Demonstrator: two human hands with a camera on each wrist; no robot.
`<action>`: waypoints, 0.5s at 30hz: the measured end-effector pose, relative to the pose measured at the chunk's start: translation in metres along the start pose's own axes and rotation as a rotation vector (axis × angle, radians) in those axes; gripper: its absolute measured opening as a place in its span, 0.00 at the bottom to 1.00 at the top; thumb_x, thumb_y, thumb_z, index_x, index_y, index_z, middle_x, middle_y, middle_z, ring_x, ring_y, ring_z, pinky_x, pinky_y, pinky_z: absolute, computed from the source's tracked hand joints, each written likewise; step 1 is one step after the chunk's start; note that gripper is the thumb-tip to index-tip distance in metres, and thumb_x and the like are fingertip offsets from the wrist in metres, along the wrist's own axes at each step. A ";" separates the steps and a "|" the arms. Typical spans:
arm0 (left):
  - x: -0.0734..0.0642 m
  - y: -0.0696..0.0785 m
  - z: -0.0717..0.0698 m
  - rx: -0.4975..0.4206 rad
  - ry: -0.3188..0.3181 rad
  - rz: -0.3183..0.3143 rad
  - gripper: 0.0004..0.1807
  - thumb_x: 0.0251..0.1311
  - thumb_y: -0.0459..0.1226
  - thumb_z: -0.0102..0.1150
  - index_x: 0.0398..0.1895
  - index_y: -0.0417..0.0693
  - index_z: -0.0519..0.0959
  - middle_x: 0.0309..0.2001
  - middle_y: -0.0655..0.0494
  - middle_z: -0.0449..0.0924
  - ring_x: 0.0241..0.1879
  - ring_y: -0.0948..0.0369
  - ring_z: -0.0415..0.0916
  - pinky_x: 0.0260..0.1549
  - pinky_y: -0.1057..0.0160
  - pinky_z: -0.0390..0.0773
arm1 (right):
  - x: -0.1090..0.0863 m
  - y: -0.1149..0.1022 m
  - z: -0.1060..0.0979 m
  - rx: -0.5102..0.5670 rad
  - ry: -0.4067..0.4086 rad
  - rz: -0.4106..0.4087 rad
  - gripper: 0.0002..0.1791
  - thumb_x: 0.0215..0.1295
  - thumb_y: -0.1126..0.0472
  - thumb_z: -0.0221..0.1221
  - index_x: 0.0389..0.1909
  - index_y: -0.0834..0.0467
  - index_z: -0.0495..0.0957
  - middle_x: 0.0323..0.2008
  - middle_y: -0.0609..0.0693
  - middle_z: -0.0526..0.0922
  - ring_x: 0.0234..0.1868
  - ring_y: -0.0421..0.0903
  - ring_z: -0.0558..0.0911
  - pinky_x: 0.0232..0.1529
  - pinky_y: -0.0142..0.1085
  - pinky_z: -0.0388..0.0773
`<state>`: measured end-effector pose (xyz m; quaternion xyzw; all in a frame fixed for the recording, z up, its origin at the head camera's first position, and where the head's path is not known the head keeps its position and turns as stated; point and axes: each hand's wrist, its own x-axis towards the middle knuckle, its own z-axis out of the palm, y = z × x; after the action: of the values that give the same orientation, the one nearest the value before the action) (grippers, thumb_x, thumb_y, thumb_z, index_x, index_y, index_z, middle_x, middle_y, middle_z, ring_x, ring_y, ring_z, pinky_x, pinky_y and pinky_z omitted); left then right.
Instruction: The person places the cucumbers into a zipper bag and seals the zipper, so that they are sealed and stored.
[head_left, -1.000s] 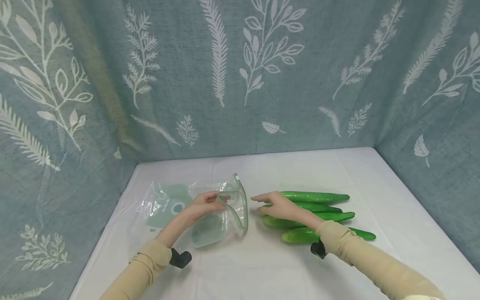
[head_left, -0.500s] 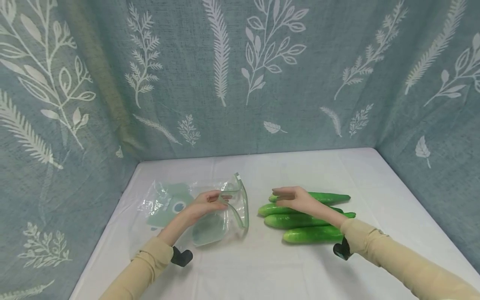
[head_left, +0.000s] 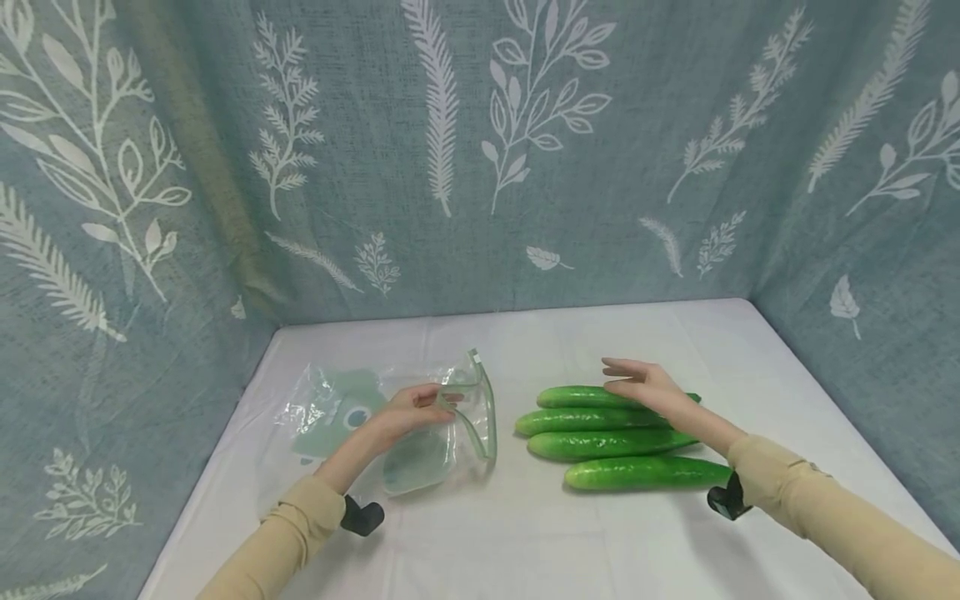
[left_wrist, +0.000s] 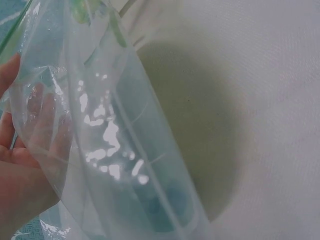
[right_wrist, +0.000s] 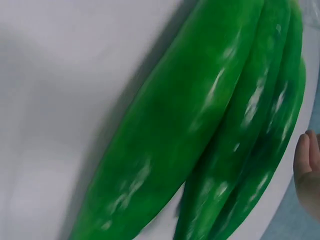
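A clear zip bag [head_left: 416,462] with a green rim and a green printed figure lies on the left of the table, its mouth gaping to the right. My left hand [head_left: 412,407] holds the bag's film near the mouth; the left wrist view shows its fingers through the plastic [left_wrist: 112,135], thumb at the edge. Several long green cucumbers [head_left: 622,446] lie side by side on the right, also filling the right wrist view, the nearest cucumber [right_wrist: 170,115] largest there. Above the right part of the farthest one is my right hand [head_left: 656,392], fingers extended and holding nothing.
A white cloth covers the table [head_left: 480,542]. Blue-green curtains [head_left: 465,250] with white leaf prints rise at the back and both sides. Each wrist carries a dark camera mount, such as the left mount [head_left: 362,517].
My right hand has moved right, from the cucumbers' left ends to above their right part, uncovering those ends. The left hand and bag stay nearly still.
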<state>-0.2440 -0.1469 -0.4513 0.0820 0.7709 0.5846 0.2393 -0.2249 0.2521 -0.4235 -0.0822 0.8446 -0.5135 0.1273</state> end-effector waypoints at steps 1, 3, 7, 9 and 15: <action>0.000 0.000 0.000 -0.001 -0.001 0.000 0.34 0.55 0.35 0.63 0.65 0.36 0.65 0.61 0.40 0.73 0.45 0.65 0.79 0.64 0.50 0.66 | -0.001 0.002 -0.004 -0.007 0.014 0.014 0.34 0.67 0.54 0.56 0.70 0.63 0.58 0.66 0.66 0.65 0.63 0.63 0.70 0.59 0.50 0.74; 0.000 0.000 0.000 -0.002 0.000 -0.001 0.34 0.55 0.35 0.64 0.66 0.36 0.65 0.61 0.40 0.73 0.45 0.66 0.79 0.64 0.51 0.67 | -0.003 0.006 -0.011 -0.019 0.043 0.037 0.35 0.67 0.53 0.55 0.70 0.63 0.58 0.66 0.66 0.65 0.63 0.64 0.70 0.59 0.50 0.74; -0.001 0.000 -0.001 -0.009 -0.002 0.003 0.35 0.55 0.36 0.64 0.66 0.36 0.64 0.61 0.39 0.72 0.45 0.65 0.79 0.64 0.50 0.66 | -0.008 0.013 -0.025 -0.031 0.089 0.054 0.35 0.68 0.54 0.54 0.70 0.64 0.56 0.66 0.69 0.63 0.63 0.66 0.69 0.60 0.50 0.73; -0.001 0.001 -0.002 -0.008 -0.001 0.005 0.35 0.55 0.36 0.64 0.66 0.36 0.64 0.61 0.39 0.72 0.46 0.64 0.79 0.64 0.50 0.67 | -0.010 0.018 -0.032 -0.042 0.108 0.059 0.34 0.69 0.54 0.53 0.70 0.66 0.55 0.66 0.70 0.63 0.64 0.66 0.68 0.61 0.50 0.72; -0.001 0.000 -0.002 -0.008 -0.003 0.011 0.34 0.55 0.36 0.64 0.65 0.36 0.66 0.60 0.41 0.74 0.50 0.60 0.78 0.63 0.50 0.68 | -0.016 0.029 -0.056 -0.095 0.146 0.138 0.36 0.70 0.52 0.50 0.70 0.68 0.53 0.67 0.72 0.58 0.66 0.68 0.63 0.63 0.54 0.69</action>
<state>-0.2444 -0.1491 -0.4502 0.0862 0.7676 0.5890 0.2375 -0.2265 0.3167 -0.4226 0.0078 0.8787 -0.4675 0.0966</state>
